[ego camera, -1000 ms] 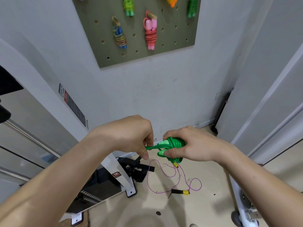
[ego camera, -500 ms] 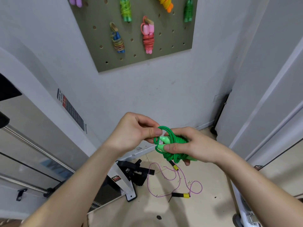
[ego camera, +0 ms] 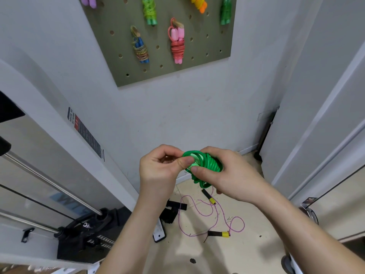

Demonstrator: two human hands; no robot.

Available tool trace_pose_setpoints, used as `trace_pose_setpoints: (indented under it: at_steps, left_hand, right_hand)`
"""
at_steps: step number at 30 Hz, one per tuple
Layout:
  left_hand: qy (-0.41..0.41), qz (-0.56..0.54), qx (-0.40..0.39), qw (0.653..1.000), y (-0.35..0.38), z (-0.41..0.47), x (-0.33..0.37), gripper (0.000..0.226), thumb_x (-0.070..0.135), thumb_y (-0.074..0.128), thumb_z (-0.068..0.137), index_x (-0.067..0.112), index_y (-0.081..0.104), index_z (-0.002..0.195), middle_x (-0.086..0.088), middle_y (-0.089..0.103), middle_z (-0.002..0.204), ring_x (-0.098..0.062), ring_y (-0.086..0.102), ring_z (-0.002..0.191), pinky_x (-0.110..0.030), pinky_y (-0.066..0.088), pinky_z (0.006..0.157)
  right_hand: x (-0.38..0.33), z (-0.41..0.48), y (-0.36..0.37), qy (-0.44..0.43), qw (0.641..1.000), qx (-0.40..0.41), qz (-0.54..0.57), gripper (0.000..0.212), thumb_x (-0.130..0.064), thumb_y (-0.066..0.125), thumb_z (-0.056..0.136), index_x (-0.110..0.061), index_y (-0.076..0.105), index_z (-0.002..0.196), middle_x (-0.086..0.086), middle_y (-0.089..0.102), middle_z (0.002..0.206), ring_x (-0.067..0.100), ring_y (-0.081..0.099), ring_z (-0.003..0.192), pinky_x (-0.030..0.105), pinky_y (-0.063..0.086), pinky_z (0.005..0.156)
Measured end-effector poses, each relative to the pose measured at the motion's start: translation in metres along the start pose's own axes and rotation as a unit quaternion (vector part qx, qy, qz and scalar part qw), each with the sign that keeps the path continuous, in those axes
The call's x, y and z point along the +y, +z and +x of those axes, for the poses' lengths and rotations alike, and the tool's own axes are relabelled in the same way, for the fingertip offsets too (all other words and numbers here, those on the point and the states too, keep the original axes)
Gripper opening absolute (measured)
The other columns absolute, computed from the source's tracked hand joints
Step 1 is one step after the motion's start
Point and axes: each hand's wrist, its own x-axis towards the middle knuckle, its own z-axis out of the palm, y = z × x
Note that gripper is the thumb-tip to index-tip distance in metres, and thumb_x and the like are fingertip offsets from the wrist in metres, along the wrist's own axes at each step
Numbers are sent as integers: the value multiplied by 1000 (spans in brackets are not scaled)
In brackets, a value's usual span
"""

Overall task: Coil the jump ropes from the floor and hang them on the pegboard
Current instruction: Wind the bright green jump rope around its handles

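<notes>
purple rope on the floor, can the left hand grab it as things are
Probably not yet: the left hand pinches the green rope that the right hand grips, and the purple rope lies far below on the floor, uncovered.

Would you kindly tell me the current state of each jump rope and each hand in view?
green jump rope: coiled, held off the floor by both hands.
left hand: pinches a loop of the green jump rope.
right hand: grips the coil.
purple jump rope: uncoiled, loose on the floor.
pink jump rope: coiled, hanging on the pegboard.
blue-handled jump rope: coiled, hanging on the pegboard.
</notes>
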Motion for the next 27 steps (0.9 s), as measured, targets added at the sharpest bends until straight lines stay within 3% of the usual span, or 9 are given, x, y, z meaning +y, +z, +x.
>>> trace_pose_setpoints:
  at_steps: [6,8,10,12,14,17,20,23,27]
  left_hand:
    - [116,93,-78,986,-12,4,-2,24,8,83,54,26,67,60,4,64,68,-16,61,67,-30,51,64]
    - [235,191,-119,946,-16,4,2,19,10,83,60,19,67,66,3,65,71,-16,62,68,-30,52,64]
    - [343,277,-175,880,-20,9,6,16,7,78,70,12,64,76,-3,66,75,-17,63,70,-32,53,63]
    - [377,319,-216,843,-22,17,14,13,8,73,77,15,63,81,-2,66,78,-18,64,71,-31,53,62]
    - [354,332,-224,845,-23,21,20,8,9,74,75,12,67,78,-1,66,76,-18,64,69,-32,53,60]
    - [269,303,-224,886,-24,18,18,5,8,76,70,9,71,72,0,66,72,-17,63,68,-36,51,59]
    - [232,286,-246,897,-25,17,11,7,7,76,68,9,72,72,-1,68,73,-17,64,69,-38,52,61]
    - [211,268,-262,903,-26,19,11,7,4,75,68,1,74,74,-4,69,76,-17,65,71,-37,53,63]
    - [203,251,-258,910,-23,22,13,6,5,75,67,2,73,72,-2,68,76,-13,64,71,-29,53,65]
  right_hand:
    - [-4,-5,-2,-11,996,28,-88,33,-63,54,80,-34,57,95,-7,67,74,12,62,72,35,52,64]
    - [-5,-7,-2,-9,994,24,-108,32,-63,54,81,-35,56,96,-6,67,73,14,61,72,34,51,64]
    - [-6,-11,0,-5,992,7,-125,35,-66,50,79,-36,54,95,-6,67,75,16,62,74,35,52,65]
    - [-9,-13,2,0,994,-15,-106,36,-67,49,76,-35,54,92,-6,68,76,14,63,71,36,53,65]
    - [-12,-12,2,5,999,-28,-20,30,-60,57,78,-32,59,88,-2,69,74,14,63,60,39,56,59]
    - [-9,-10,2,17,997,-39,58,31,-54,64,75,-25,63,85,7,68,73,22,62,51,46,55,51]
    - [-2,-12,4,33,993,-59,94,25,-48,65,76,-25,65,85,8,70,74,33,64,54,50,55,49]
    - [4,-12,3,36,985,-70,154,22,-44,67,77,-25,67,88,11,70,80,46,64,63,45,52,49]
    - [1,-11,-1,27,986,-87,141,23,-45,67,79,-25,66,91,10,70,79,44,64,62,43,53,48]
